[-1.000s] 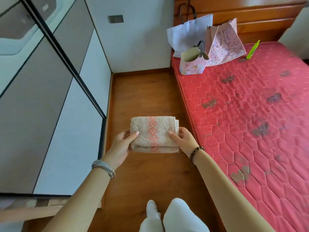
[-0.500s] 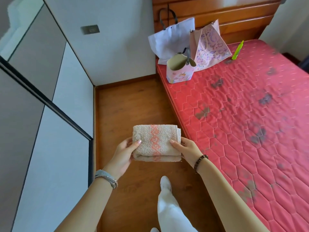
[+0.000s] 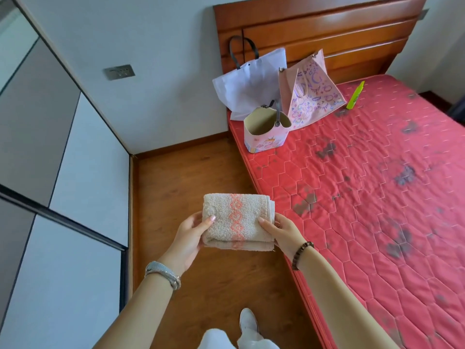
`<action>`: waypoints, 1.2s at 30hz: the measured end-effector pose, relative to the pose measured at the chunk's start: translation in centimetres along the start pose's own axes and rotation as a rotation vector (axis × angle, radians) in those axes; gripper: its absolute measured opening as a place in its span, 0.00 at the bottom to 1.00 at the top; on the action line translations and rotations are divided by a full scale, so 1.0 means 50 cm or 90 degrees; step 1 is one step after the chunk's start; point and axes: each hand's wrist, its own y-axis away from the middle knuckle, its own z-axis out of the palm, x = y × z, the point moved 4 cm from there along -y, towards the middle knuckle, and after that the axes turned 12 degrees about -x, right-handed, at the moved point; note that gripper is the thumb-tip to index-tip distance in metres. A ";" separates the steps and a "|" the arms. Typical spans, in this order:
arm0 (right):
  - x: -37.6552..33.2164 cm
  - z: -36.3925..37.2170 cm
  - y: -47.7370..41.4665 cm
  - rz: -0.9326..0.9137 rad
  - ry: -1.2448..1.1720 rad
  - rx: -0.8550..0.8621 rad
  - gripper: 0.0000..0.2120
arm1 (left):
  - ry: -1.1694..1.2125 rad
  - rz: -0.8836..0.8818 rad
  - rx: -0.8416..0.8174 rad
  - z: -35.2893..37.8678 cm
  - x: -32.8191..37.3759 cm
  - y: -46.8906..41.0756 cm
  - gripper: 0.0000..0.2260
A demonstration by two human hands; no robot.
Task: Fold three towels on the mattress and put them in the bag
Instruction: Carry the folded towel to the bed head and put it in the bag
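Note:
A folded beige towel (image 3: 236,220) with an orange diamond stripe is held flat in the air over the wooden floor, beside the red mattress (image 3: 364,197). My left hand (image 3: 191,238) grips its left end and my right hand (image 3: 284,234) grips its right end. At the mattress's head corner stand three bags: a small open pink bag (image 3: 266,134) with a dark handle, a white bag (image 3: 249,89) behind it, and a pink patterned paper bag (image 3: 312,91) leaning over. Whether the stack holds more than one towel I cannot tell.
A green tube (image 3: 355,95) lies on the mattress near the wooden headboard (image 3: 327,34). Grey and white wardrobe doors (image 3: 63,172) line the left side of the narrow wooden floor (image 3: 188,177). My legs and a white shoe (image 3: 247,321) show below.
I have walked forward along the bed toward the bags; they appear nearer and more central. The towel stays held the same way in both hands.

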 end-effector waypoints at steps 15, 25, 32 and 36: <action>-0.166 -0.052 -0.330 -0.001 0.007 0.088 0.17 | -0.050 -0.026 -0.068 -0.082 0.212 -0.361 0.18; -0.283 -0.047 -0.562 -0.004 -0.016 0.156 0.34 | -0.074 -0.047 -0.112 -0.152 0.392 -0.583 0.19; -0.317 -0.085 -0.681 0.021 -0.017 0.180 0.15 | -0.071 -0.067 -0.115 -0.167 0.436 -0.704 0.19; -0.336 -0.110 -0.746 0.034 -0.067 0.179 0.16 | -0.076 -0.076 -0.128 -0.169 0.458 -0.779 0.19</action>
